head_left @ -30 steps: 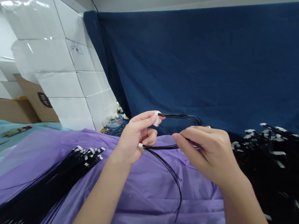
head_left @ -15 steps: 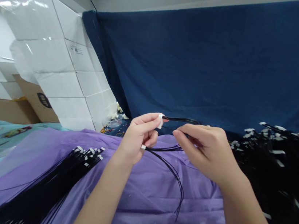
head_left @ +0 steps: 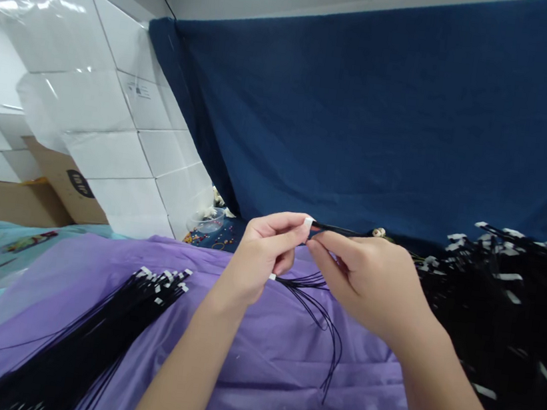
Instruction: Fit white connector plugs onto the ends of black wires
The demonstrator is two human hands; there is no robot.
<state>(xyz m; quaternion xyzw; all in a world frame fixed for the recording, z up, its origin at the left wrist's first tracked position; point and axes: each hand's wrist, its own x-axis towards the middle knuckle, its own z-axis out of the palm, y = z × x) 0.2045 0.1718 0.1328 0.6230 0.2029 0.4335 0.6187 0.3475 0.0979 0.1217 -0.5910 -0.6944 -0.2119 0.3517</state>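
Thin black wire harness [head_left: 320, 309] with small white plastic connectors hangs between both hands above the purple cloth-covered desk [head_left: 257, 364]. Left hand [head_left: 258, 263] pinches one connector [head_left: 308, 222]; right hand [head_left: 369, 281] pinches the wires beside it, keeping them taut for handling.

Your right hand [head_left: 374, 285] hides most of the black wire [head_left: 338, 230] it pinches. The wire pile [head_left: 505, 316] at the worktop's right edge runs out of frame, its ends blurred.

Left hand [head_left: 259, 260] and right hand [head_left: 374, 282] raised, fingers pinched, fingertips meeting.
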